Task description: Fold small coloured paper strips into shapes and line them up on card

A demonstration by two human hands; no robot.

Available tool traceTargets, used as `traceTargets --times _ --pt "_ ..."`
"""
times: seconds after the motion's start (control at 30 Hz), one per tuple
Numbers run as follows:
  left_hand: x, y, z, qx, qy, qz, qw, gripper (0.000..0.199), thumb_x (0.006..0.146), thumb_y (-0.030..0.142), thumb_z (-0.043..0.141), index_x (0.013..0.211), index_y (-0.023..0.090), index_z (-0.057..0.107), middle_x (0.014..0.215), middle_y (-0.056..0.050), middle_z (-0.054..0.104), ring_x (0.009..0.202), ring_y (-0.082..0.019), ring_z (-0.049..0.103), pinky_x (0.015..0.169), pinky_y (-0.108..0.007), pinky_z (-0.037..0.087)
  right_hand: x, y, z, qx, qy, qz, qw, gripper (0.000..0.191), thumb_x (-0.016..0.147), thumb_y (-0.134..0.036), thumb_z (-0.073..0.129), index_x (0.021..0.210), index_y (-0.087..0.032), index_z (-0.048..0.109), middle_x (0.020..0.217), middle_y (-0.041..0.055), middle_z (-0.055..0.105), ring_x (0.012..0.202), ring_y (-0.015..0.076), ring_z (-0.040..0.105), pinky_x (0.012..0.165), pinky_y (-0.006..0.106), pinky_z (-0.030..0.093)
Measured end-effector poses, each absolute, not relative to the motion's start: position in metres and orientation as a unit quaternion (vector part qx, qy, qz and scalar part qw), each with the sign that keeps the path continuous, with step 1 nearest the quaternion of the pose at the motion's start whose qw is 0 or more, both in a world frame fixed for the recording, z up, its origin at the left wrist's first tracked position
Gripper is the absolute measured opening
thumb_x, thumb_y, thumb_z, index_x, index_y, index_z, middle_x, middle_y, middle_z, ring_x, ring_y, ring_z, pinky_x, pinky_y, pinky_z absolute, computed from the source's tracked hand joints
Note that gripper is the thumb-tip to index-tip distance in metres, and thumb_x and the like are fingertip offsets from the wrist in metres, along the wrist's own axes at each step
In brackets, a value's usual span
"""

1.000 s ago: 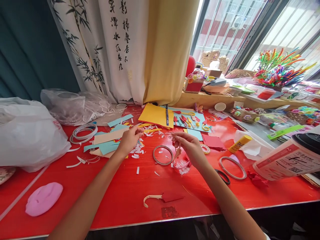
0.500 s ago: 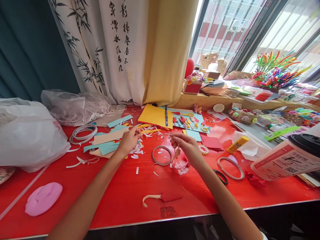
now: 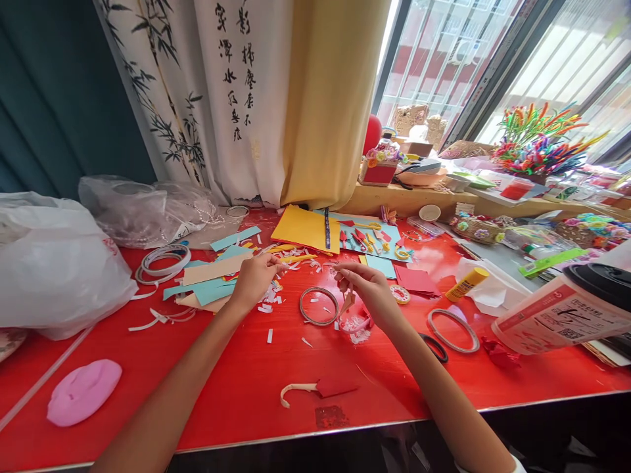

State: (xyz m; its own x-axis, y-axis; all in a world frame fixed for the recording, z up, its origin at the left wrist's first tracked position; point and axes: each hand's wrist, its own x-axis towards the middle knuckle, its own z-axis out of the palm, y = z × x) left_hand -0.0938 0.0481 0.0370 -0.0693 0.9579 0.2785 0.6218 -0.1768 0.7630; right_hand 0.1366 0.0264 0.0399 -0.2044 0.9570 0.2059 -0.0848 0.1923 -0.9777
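Note:
My left hand (image 3: 255, 281) is over the paper scraps, its thumb and fingers pressed together; whatever they pinch is too small to make out. My right hand (image 3: 367, 288) is closed on a small tan paper piece (image 3: 348, 301), which hangs below the fingertips. Between and below the hands a roll of tape (image 3: 302, 306) lies flat. Beneath my right hand sits a pink ring-shaped thing (image 3: 363, 323) with white shreds. Nearer the table edge lies a paper piece with a curved tan stem and a red end (image 3: 335, 387).
Coloured paper strips (image 3: 211, 293) and tape rolls (image 3: 162, 263) lie left, near a white plastic bag (image 3: 59, 263) and pink clay (image 3: 85, 392). Yellow sheets (image 3: 300, 228) are at the back. A glue stick (image 3: 467, 284) and a large cup (image 3: 557, 312) stand right.
The fingers of my left hand have shifted slightly to the right and look more drawn together. My right hand keeps its hold on the tan paper piece.

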Motion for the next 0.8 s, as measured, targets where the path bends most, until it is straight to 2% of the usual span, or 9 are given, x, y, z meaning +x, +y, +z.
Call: traceTargets --times 0.13,0.3,0.5,0.63,0.73,0.8 --pt "-0.097 0.047 0.04 0.647 0.603 0.412 0.218 0.027 0.076 0.042 0.048 0.066 0.019 0.058 0.055 0.001 0.06 0.046 -0.012 0.051 0.046 -0.023 0.034 0.137 0.027 0.039 -0.375 -0.583 0.51 0.51 0.025 0.074 -0.036 0.058 0.09 -0.018 0.066 0.076 0.0039 0.059 0.062 0.0113 0.053 0.055 0.024 0.044" --pt "-0.097 0.045 0.045 0.677 0.615 0.377 0.149 0.036 0.082 0.042 0.038 0.054 0.02 0.043 0.04 0.003 0.045 0.042 -0.013 0.043 0.051 -0.025 0.03 0.137 0.027 0.039 -0.374 -0.588 0.506 0.509 0.025 0.076 -0.035 0.057 0.091 -0.016 0.065 0.077 0.0047 0.059 0.063 0.0115 0.053 0.056 0.025 0.044" --pt "-0.092 0.046 0.039 0.684 0.622 0.332 0.187 0.036 0.08 0.044 0.04 0.053 0.021 0.035 0.039 0.005 0.039 0.04 -0.012 0.038 0.046 -0.025 0.025 0.136 0.026 0.041 -0.381 -0.593 0.507 0.496 0.025 0.076 -0.035 0.057 0.092 -0.017 0.065 0.077 0.0045 0.06 0.064 0.0117 0.053 0.055 0.024 0.044" --pt "-0.09 0.048 0.032 0.692 0.58 0.357 0.242 0.023 0.077 0.04 0.048 0.065 0.021 0.046 0.054 0.003 0.056 0.051 -0.013 0.05 0.05 -0.024 0.034 0.135 0.024 0.043 -0.383 -0.599 0.503 0.492 0.025 0.076 -0.035 0.057 0.091 -0.017 0.066 0.077 0.0041 0.06 0.063 0.0109 0.053 0.056 0.024 0.043" --pt "-0.085 0.043 0.037 0.701 0.527 0.371 0.304 0.018 0.078 0.035 0.047 0.075 0.02 0.055 0.072 -0.001 0.066 0.068 -0.015 0.059 0.062 -0.025 0.043 0.134 0.023 0.045 -0.384 -0.602 0.501 0.49 0.025 0.076 -0.035 0.057 0.091 -0.018 0.066 0.076 0.0039 0.061 0.062 0.0104 0.053 0.055 0.024 0.043" --pt "-0.079 0.035 0.045 0.724 0.481 0.379 0.317 0.023 0.083 0.033 0.042 0.089 0.02 0.059 0.089 -0.004 0.067 0.083 -0.017 0.06 0.074 -0.027 0.045 0.134 0.022 0.046 -0.385 -0.607 0.501 0.482 0.025 0.077 -0.035 0.056 0.092 -0.017 0.066 0.077 0.004 0.061 0.062 0.0104 0.053 0.053 0.023 0.043"
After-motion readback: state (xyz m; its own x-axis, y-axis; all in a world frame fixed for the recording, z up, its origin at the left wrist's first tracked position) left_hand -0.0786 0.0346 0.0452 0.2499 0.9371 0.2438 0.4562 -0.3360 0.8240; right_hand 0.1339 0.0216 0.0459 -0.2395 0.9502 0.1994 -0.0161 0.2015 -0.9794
